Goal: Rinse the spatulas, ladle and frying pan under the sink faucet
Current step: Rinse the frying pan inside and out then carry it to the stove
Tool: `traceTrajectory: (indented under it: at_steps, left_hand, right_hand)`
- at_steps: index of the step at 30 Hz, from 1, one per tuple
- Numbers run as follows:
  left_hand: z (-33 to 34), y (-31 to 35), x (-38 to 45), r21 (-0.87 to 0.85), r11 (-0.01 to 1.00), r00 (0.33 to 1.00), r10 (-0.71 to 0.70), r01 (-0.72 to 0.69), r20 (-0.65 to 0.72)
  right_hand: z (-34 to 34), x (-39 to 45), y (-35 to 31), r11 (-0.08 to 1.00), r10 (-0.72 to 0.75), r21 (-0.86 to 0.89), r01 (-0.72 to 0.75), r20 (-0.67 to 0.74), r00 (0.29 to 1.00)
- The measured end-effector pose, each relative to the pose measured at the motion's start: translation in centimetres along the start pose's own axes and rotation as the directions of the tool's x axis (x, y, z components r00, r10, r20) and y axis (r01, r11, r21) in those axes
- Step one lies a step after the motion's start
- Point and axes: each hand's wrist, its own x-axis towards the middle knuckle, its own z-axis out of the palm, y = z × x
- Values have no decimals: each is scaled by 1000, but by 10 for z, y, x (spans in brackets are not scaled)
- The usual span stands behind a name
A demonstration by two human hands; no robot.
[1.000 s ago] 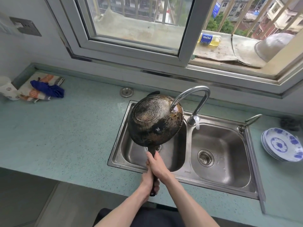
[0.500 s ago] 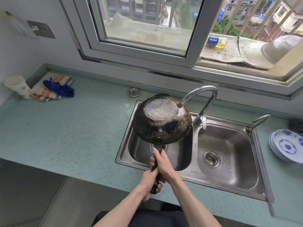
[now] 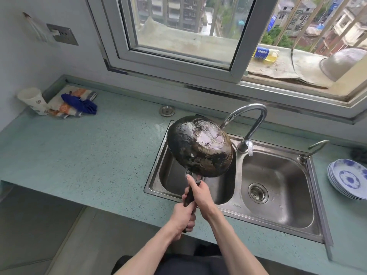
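The desk [image 3: 83, 147] runs pale green under the window [image 3: 178, 32], speckled and bare around the sink [image 3: 315, 221]. The sink is steel with two basins; the right one shows its drain. I hold the pan [image 3: 198, 147] over the left basin, turned bottom up and tilted, its scorched black underside facing me. The faucet [image 3: 252, 120] arcs over from between the basins, its spout just above the pan's base, and water sheets across the pale centre of that base. My right hand [image 3: 202, 195] grips the handle close to the pan, index finger stretched along it. My left hand [image 3: 182, 217] is clamped round the handle's end, just below the right. At the far right of the desk sits a stack of blue-patterned plates [image 3: 345, 179]. In the far left corner lie a striped cloth [image 3: 67, 110] with a blue rag [image 3: 81, 104] on top, and beside them a white cup [image 3: 33, 100]. A small metal cap [image 3: 167, 110] sits on the desk behind the sink.
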Motion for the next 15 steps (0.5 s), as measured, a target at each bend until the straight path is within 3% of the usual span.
traceTrajectory:
  at_steps: [9, 15]
  left_hand:
    - [11, 4, -19, 53, 995, 990, 95, -89, -106]
    - [9, 11, -29, 162, 975, 938, 194, -152, -289]
  right_hand:
    - [15, -1, -4, 995, 50, -78, -65, -187, 981]
    - [30, -6, -15, 998, 34, -54, -36, -53, 998]
